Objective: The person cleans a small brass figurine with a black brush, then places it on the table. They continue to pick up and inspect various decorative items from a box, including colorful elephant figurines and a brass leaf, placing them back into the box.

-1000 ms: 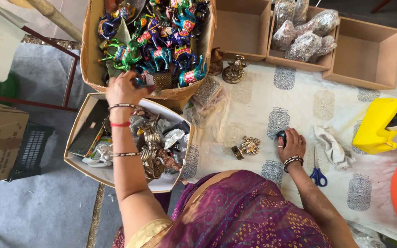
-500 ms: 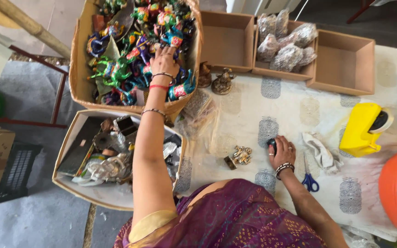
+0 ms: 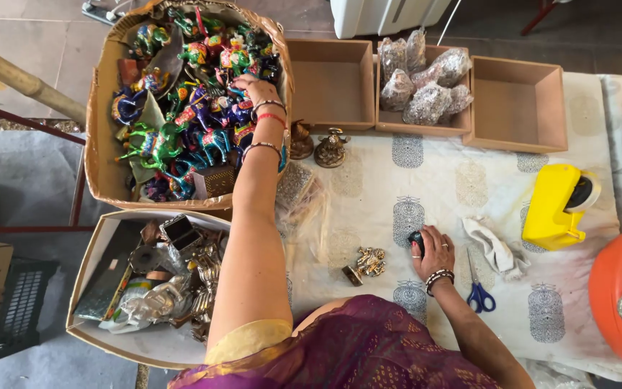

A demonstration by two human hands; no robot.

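My left hand (image 3: 252, 89) reaches far into a big cardboard box (image 3: 102, 155) packed with brightly painted animal figurines (image 3: 181, 137), its fingers curled down among them; whether it grips one is hidden. My right hand (image 3: 433, 251) rests on the patterned tablecloth (image 3: 426, 180), closed over a small dark round object (image 3: 417, 239). A small brass figurine (image 3: 368, 263) lies just left of that hand. Blue-handled scissors (image 3: 478, 292) and a crumpled white cloth (image 3: 494, 245) lie to its right.
A lower box (image 3: 102, 248) of metal trinkets sits at my left. Three shallow cardboard trays (image 3: 332, 75) line the table's far edge, the middle one holding wrapped bundles (image 3: 422, 90). Two brass figures (image 3: 322, 146), a yellow tape dispenser (image 3: 559, 205) and an orange tub (image 3: 617, 295) are nearby.
My left hand has moved from the near edge of the figurine box up and deeper into it. My right hand has stayed on the dark object.
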